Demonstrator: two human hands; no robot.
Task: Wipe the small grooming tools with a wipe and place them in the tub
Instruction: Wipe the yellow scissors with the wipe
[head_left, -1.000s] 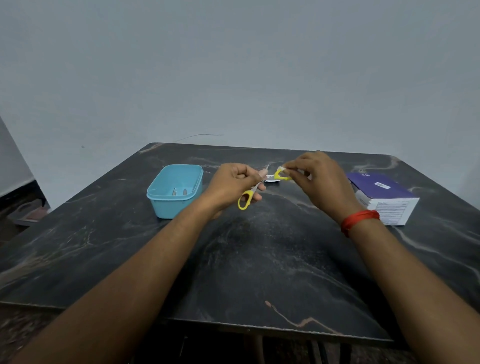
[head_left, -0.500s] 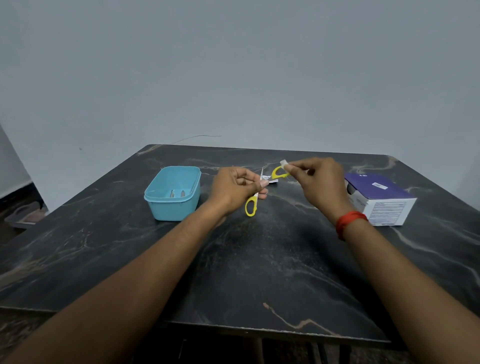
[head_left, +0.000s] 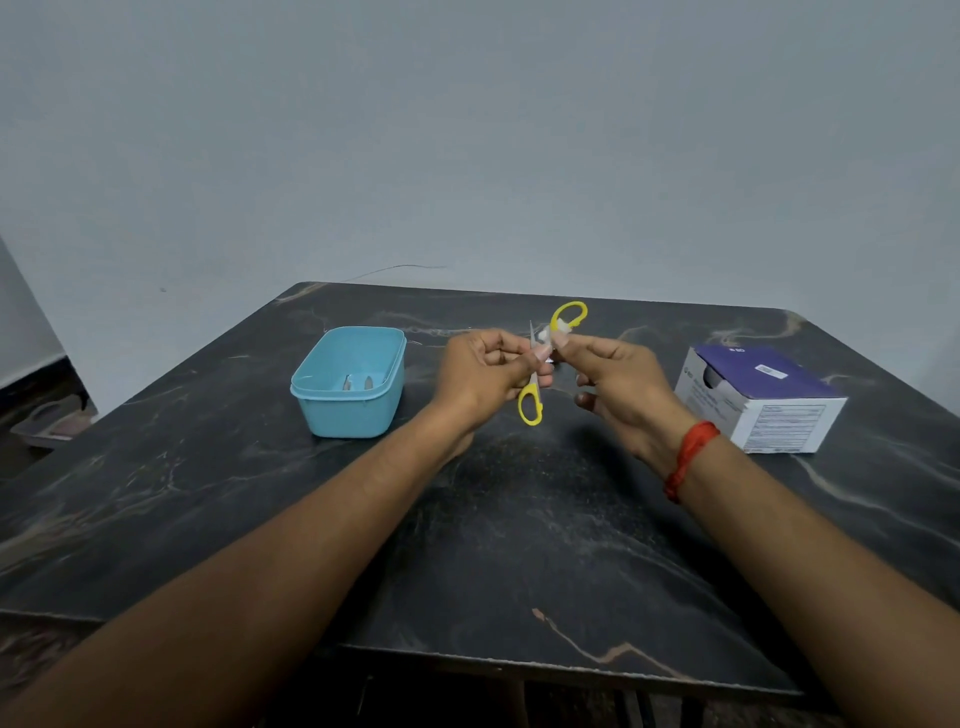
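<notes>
Gripping scissors (head_left: 530, 406), 2 hands (head_left: 483, 375) (head_left: 621, 387), mid table (head_left: 519, 551)

Dark marble-patterned table (head_left: 519, 545) stands against a plain grey wall (head_left: 467, 130).

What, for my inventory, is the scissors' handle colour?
Yellow; the scissors show best in the head view.

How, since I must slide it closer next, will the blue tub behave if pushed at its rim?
The tub looks like thin plastic holding only two small tools, so it is probably light. On the polished table it should slide readily. It is wider than tall, so tipping seems unlikely, though a high push might rock it.
</notes>
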